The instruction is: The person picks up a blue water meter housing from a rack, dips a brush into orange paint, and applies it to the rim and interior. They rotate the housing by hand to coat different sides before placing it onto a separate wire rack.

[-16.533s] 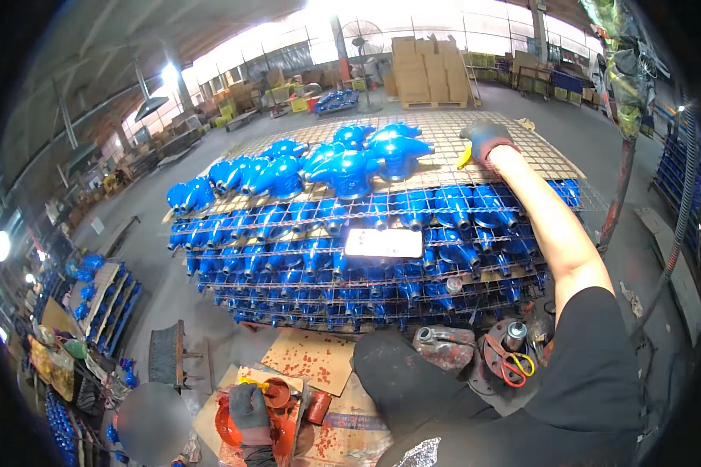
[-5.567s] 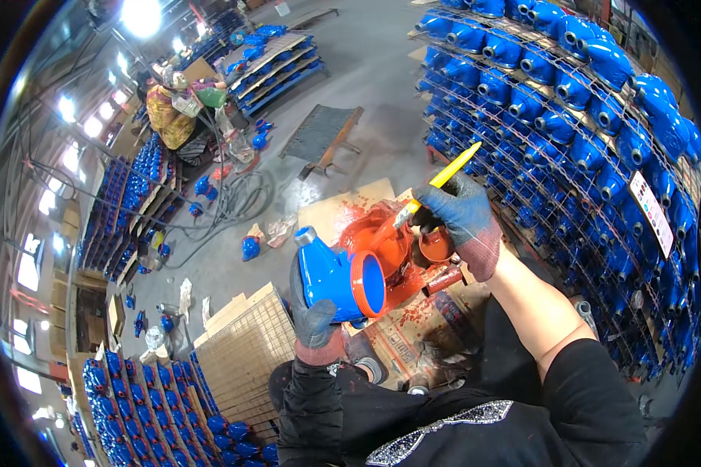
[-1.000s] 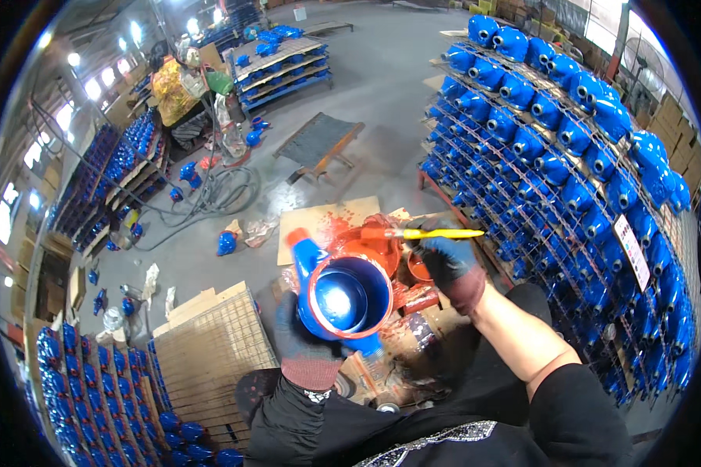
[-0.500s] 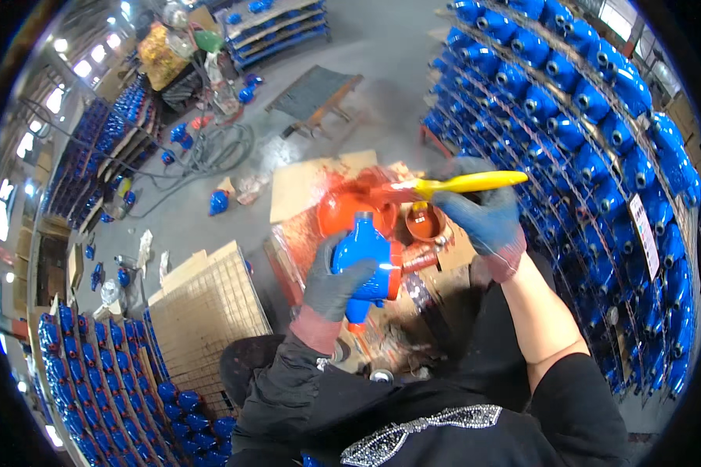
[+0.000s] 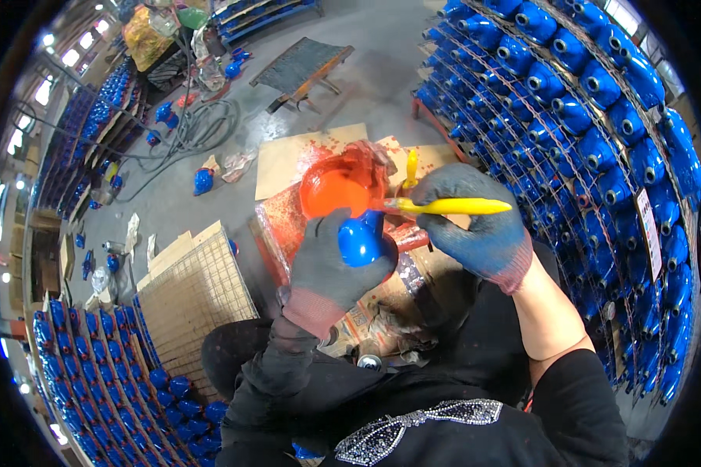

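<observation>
My left hand (image 5: 325, 263), in a dark glove with a maroon cuff, is wrapped round a glossy blue metal part (image 5: 360, 243). A paintbrush (image 5: 461, 206) with a yellow handle is gripped in my gloved right hand (image 5: 479, 226). Its bristles meet the far end of the blue part, close to the neck; exact contact is hard to make out. Just beyond the part lies a wide bowl of orange-red paint (image 5: 335, 191). Another yellow handle (image 5: 411, 165) sticks up beyond my right hand, and the pot there is mostly hidden by that hand.
Tall racks of blue parts (image 5: 568, 117) stand close on my right. More blue parts (image 5: 93, 366) fill racks at lower left, beside a wire-mesh panel (image 5: 199, 288). Paint-spattered cardboard (image 5: 284, 167) lies under the bowl. A low stool (image 5: 302, 70) and coiled hoses (image 5: 202, 132) are farther off.
My left hand has turned the blue part so its rounded side faces me. My right hand has lowered the brush from above the paint toward the part's far end.
</observation>
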Motion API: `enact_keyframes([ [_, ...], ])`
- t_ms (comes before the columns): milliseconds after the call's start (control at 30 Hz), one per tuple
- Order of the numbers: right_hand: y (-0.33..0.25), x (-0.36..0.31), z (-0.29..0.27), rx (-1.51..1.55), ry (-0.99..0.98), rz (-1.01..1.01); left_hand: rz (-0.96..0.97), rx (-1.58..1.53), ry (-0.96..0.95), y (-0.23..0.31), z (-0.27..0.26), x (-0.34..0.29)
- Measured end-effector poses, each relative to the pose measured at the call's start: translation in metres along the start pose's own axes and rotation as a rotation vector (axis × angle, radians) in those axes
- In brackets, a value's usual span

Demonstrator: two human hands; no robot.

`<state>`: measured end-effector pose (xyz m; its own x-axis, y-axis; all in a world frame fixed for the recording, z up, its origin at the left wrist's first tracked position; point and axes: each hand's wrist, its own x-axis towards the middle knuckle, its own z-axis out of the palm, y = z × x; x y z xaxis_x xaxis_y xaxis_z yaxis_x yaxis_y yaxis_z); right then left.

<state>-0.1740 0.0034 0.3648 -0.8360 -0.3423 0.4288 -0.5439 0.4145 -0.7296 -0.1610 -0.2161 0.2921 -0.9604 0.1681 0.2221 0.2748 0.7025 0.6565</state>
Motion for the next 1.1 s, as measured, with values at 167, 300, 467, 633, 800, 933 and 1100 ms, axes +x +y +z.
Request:
enact_keyframes([
  [167,0.014,-0.007,-0.003,0.179,0.135,-0.018,-0.312,-0.595,-0.141,-0.007,-0.014,0.0],
  [300,0.021,-0.005,0.0,0.62,0.18,0.051,-0.427,-1.233,-0.203,-0.006,-0.02,-0.008],
  [467,0.034,-0.005,0.016,1.192,0.225,0.133,-0.499,-1.622,-0.242,0.02,-0.035,-0.018],
  [633,0.027,-0.007,0.04,1.444,0.23,0.182,-0.594,-2.174,-0.371,-0.008,-0.02,-0.029],
  [800,0.049,-0.009,0.056,1.57,0.19,0.225,-0.581,-2.229,-0.375,-0.005,-0.021,-0.031],
  [933,0.058,-0.004,0.064,1.61,0.211,0.336,-0.598,-2.249,-0.394,-0.004,-0.025,-0.031],
  [1100,0.046,0.003,0.062,1.597,0.18,0.336,-0.624,-2.288,-0.416,-0.004,-0.025,-0.031],
])
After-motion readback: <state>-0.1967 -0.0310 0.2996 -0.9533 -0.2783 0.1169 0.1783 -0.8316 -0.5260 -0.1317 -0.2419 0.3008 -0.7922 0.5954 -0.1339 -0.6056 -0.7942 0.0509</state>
